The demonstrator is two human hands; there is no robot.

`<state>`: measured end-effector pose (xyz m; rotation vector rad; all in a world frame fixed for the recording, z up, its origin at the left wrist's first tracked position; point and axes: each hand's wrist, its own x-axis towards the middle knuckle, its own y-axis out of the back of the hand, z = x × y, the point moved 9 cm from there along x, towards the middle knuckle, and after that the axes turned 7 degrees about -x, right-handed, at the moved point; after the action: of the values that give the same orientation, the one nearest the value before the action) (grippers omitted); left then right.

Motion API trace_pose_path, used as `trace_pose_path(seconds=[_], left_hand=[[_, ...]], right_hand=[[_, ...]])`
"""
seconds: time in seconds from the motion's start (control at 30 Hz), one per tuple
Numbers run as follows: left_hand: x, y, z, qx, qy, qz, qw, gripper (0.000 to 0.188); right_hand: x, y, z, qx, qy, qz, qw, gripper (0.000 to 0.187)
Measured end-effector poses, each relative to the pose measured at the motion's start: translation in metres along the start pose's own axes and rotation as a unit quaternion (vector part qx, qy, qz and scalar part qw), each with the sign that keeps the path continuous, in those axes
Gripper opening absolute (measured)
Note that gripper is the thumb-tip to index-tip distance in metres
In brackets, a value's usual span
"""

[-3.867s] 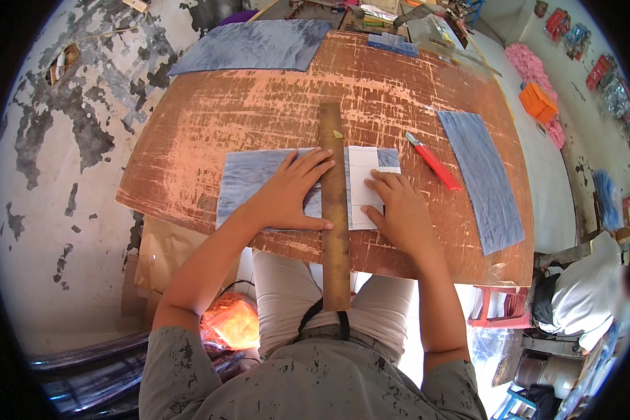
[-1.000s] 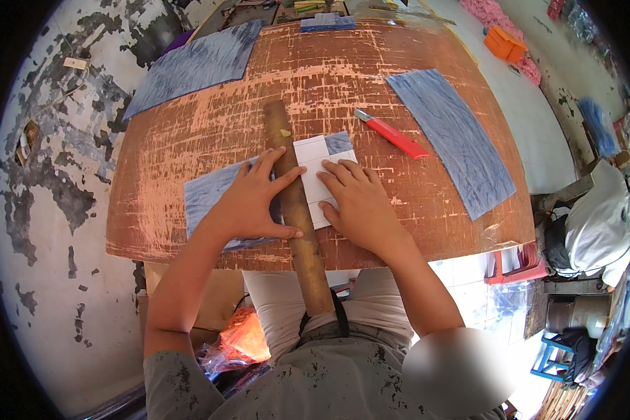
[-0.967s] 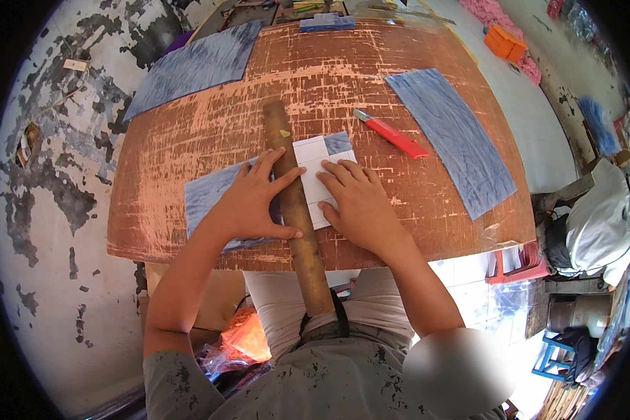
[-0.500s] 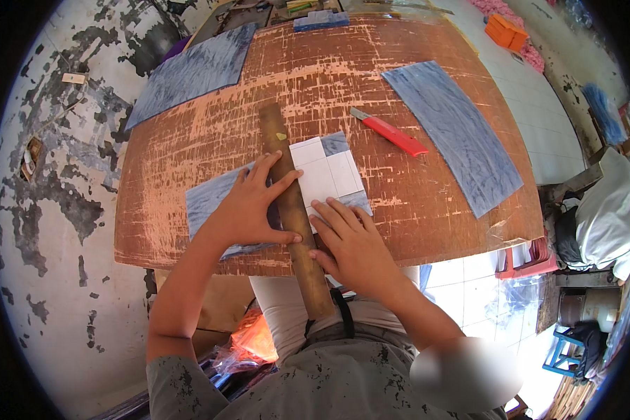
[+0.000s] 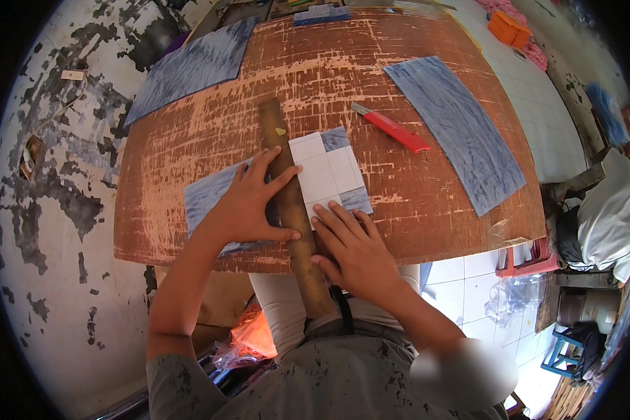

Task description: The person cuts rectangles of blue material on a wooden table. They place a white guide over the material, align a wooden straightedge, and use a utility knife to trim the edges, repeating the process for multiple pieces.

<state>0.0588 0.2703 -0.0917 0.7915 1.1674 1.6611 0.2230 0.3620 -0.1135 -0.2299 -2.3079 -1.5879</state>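
My left hand [image 5: 250, 203] is spread over a long, worn, brownish straightedge [image 5: 302, 259], with its thumb and fingertips pressing on it. The straightedge slants across the work and reaches past the table's near edge toward my waist. Along its right side lies a white cross-shaped paper template [image 5: 316, 168] on a blue-grey marbled sheet [image 5: 204, 196], which shows again at the template's corners. My right hand [image 5: 357, 252] lies flat, fingertips on the template's lower part and thumb near the straightedge. A red utility knife [image 5: 393, 129] rests beyond it, blade end pointing up and left.
The scratched brown table [image 5: 161, 210] carries another marbled sheet [image 5: 458, 136] at right and a larger one [image 5: 197, 63] at far left. Small blue-grey pieces [image 5: 322, 15] are at the back edge. Beyond stand an orange box [image 5: 507, 29] and, lower right, a blue stool [image 5: 558, 352].
Both hands keep their places on the straightedge and template. My right fingertips have shifted slightly on the template; the view has tilted a little.
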Motion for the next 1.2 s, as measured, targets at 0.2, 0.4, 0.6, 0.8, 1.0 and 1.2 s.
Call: trace_pose_path(seconds=[0.2,0.4,0.6,0.8,1.0,1.2], left_hand=[[-0.001,0.003,0.001,0.012,0.001,-0.001,1.0,0.116],[0.0,-0.001,-0.003,0.021,0.006,0.001,1.0,0.116],[-0.004,-0.007,-0.012,0.022,0.012,-0.002,1.0,0.116],[-0.005,-0.009,-0.013,0.02,0.013,0.001,1.0,0.116],[-0.007,-0.007,-0.009,0.043,0.009,0.015,0.999,0.113],[-0.007,-0.006,-0.012,0.022,0.025,0.017,0.999,0.138]], right_hand=[[0.002,0.002,-0.001,0.005,-0.002,0.003,1.0,0.055],[0.003,0.001,0.002,-0.019,-0.011,0.006,1.0,0.047],[0.003,0.002,-0.001,-0.009,-0.013,0.016,1.0,0.048],[0.001,0.0,-0.002,-0.013,-0.016,0.017,1.0,0.048],[0.0,0.002,-0.003,-0.021,-0.013,0.023,0.999,0.049],[-0.001,0.002,-0.003,-0.022,-0.01,0.034,0.999,0.049]])
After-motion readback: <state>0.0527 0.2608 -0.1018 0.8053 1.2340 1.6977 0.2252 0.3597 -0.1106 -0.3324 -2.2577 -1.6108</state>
